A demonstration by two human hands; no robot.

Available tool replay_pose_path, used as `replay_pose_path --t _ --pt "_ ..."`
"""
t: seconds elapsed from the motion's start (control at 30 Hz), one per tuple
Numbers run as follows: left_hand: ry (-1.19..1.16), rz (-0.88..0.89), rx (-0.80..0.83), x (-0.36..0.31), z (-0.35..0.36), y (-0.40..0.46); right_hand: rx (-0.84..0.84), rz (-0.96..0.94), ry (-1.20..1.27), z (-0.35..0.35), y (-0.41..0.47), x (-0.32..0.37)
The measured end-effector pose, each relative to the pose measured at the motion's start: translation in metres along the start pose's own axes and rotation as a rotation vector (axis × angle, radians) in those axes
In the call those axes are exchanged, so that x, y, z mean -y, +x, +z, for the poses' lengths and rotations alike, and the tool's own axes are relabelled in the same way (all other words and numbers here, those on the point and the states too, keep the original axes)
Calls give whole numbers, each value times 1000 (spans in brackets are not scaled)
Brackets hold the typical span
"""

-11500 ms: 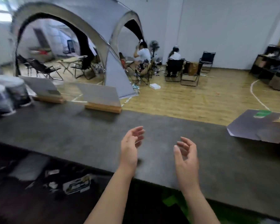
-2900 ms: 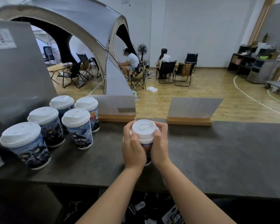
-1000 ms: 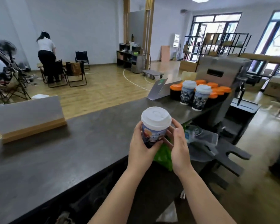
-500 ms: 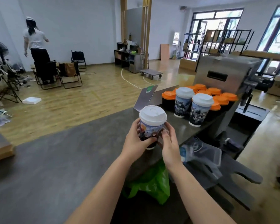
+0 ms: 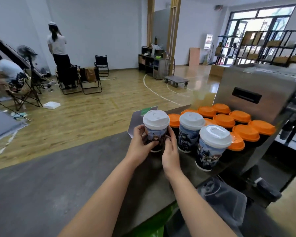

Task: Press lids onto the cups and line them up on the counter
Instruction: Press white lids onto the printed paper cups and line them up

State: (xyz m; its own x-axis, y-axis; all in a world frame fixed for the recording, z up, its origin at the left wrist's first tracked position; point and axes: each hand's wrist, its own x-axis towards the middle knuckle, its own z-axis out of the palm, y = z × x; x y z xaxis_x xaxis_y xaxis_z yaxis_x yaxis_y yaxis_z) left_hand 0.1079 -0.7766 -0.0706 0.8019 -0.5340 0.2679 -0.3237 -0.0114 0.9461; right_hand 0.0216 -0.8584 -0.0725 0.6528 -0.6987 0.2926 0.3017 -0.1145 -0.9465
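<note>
— Gripping a white-lidded cup point(image 5: 155, 130) with both hands, a person stands it upright near the far edge of the dark grey worktop point(image 5: 58, 185). How do the fingers sit on it?

— The left hand point(image 5: 141, 144) wraps the cup's lower left side, its fingers point(image 5: 152, 144) curled across the printed front, and the right hand point(image 5: 169, 151) cups the lower right side with its fingers curled round the wall. Both sets of fingers are clamped on the cup, below the lid point(image 5: 156, 119), which sits clear above them.

— Is the base down on the worktop?

— It is at the surface, but the hands hide the contact, so I cannot tell.

— And what stands beside it?

— Two more white-lidded cups are just to the right: one point(image 5: 190, 132) level with the held cup, and another point(image 5: 212, 147) nearer the camera. Behind them is a cluster of dark cups with orange lids point(image 5: 237, 124), set against a steel machine point(image 5: 256, 93). A grey card sign point(image 5: 135, 120) leans just behind the left hand.

— And beyond the worktop?

— A wooden floor, folding chairs point(image 5: 91, 79) and a standing person point(image 5: 58, 48) seen from behind.
</note>
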Motion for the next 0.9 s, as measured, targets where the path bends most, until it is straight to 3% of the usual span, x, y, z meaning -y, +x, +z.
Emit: replay_pose_path --t 0.17,0.47,0.9 --pt "51 -3 -104 11 12 17 64 -17 -12 -6 31 -19" --pt "128 -34 -139 19 18 29 120 -19 -78 -8 46 -38" --pt "104 -48 -180 30 25 26 54 88 10 -5 43 -34"
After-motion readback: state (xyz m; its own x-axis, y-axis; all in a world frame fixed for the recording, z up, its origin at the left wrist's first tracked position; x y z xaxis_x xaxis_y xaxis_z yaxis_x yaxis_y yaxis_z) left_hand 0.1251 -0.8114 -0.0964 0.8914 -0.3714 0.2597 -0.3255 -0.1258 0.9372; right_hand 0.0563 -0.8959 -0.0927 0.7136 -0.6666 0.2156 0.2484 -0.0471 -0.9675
